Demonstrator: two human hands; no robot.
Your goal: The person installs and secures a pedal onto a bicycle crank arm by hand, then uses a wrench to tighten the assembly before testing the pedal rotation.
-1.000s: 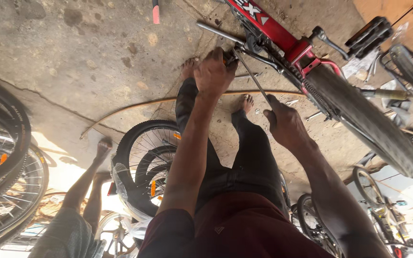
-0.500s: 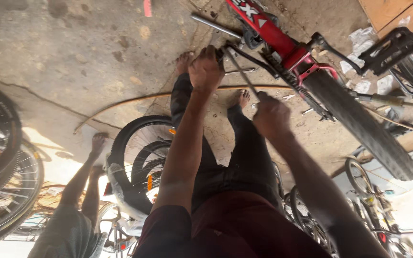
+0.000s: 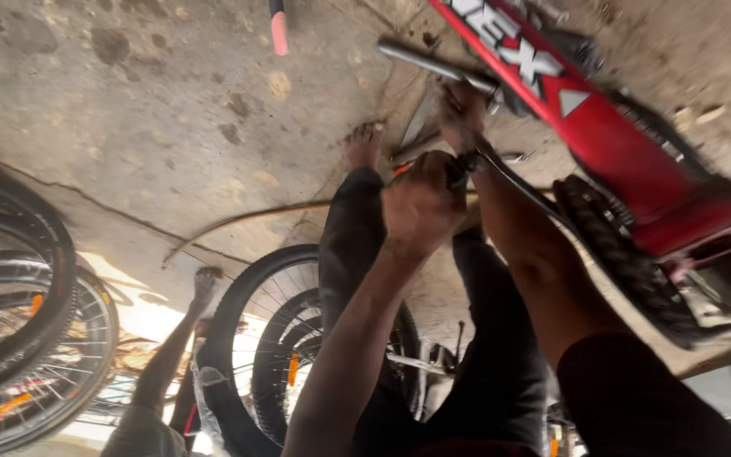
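Note:
A red bicycle frame (image 3: 585,110) with a knobby black tyre (image 3: 628,262) leans in at the upper right. My left hand (image 3: 420,203) is closed in a fist around a black handle with a thin metal rod (image 3: 518,190) running along the frame. Above it, my right hand (image 3: 464,106) rests where the frame meets a silver tube (image 3: 433,63); blur hides its grip. My dark-trousered legs (image 3: 353,245) and a bare foot (image 3: 364,144) stretch out over the concrete floor.
Several spoked bicycle wheels (image 3: 19,330) are stacked at the left, and another wheel (image 3: 260,338) lies beside my legs. Another person's bare leg (image 3: 175,347) is at the lower left. A thin curved rod (image 3: 239,222) and a red-tipped stick (image 3: 278,30) lie on the cracked floor.
The view has closed in on the red frame. My right hand rose from beside my knee to the frame's joint, and my left hand now sits just below it.

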